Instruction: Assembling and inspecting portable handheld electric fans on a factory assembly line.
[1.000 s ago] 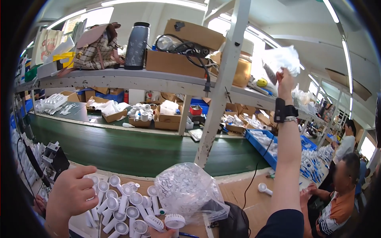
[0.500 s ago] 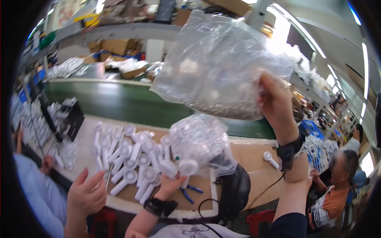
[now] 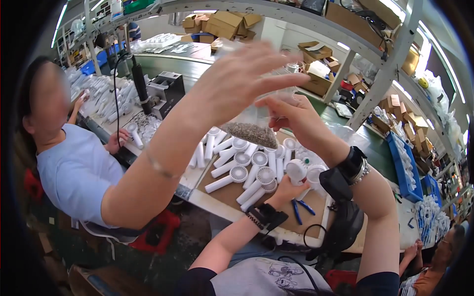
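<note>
Screws, small and dark, are lying heaped in the bottom of a clear plastic bag [image 3: 252, 133], which is hanging in the air just above the rows of white handheld fans [image 3: 247, 170]. The right hand [image 3: 291, 116] is pinching the bag's upper edge between thumb and fingertips and is carrying its whole weight. The left hand [image 3: 242, 74] is hovering higher above the fans, released, with fingers spread flat. The film is too clear to tell whether those fingers are touching the top of the bag.

Judging from this, the bag is being held up and its mouth is being sorted out, with one hand holding it and the other coming to the rim. A next move is calling for the loose hand to find the thin film at the opening without tilting the bag, since the heap of screws is sitting low and could slide out over the fans.

On the near side of the fans, a co-worker's hand [image 3: 286, 190] is closing around a round white fan head [image 3: 296, 170]. Blue-handled pliers [image 3: 301, 209] are lying just to the right of that hand. On the left of the fans, another co-worker in a light blue top [image 3: 79, 170] is sitting.
</note>
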Demonstrator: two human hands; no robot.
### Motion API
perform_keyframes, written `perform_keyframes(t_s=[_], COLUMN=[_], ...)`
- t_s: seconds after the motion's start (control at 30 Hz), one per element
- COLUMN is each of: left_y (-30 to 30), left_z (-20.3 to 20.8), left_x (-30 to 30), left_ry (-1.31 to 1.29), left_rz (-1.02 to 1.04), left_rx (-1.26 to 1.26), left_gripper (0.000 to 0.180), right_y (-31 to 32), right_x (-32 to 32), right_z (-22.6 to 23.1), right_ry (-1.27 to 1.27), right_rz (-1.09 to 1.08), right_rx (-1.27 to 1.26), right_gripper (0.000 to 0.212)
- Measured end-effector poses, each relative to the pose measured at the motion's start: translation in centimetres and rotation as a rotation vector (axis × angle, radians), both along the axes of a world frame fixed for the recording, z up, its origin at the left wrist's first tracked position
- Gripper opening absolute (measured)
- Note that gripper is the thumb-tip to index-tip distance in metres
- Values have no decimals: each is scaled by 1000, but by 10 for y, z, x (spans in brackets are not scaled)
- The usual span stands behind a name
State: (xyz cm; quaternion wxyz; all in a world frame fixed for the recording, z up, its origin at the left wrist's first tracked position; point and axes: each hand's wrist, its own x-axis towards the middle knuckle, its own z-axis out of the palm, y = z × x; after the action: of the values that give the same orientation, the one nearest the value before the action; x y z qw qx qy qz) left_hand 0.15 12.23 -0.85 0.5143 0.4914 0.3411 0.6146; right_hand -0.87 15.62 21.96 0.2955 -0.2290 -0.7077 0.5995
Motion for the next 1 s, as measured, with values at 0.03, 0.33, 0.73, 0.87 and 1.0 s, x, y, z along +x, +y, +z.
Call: perform_keyframes(t_s=[0.03, 0.33, 0.73, 0.87, 1.0], left_y=[-5, -6, -4, -1, -2], left_z=[2, 2, 1, -5, -7], left_x=[-5, -7, -6, -1, 3], left_ry=[8, -27, -83, -73, -92], left_rz=[26, 7, -14, -42, -97], left_rx=[1, -25, -60, -58, -80], left_gripper=[55, 39, 31, 30, 30], right_y=[-7, -21, -38, -47, -55], right_x=[-9, -52, 152, 172, 160], right_z=[-1, -1, -107, -180, -226], right_ry=[2, 63, 183, 231, 232], right_rz=[46, 70, -746, -966, -687], right_rx=[6, 129, 473, 284, 45], right_gripper=[26, 40, 42, 43, 47])
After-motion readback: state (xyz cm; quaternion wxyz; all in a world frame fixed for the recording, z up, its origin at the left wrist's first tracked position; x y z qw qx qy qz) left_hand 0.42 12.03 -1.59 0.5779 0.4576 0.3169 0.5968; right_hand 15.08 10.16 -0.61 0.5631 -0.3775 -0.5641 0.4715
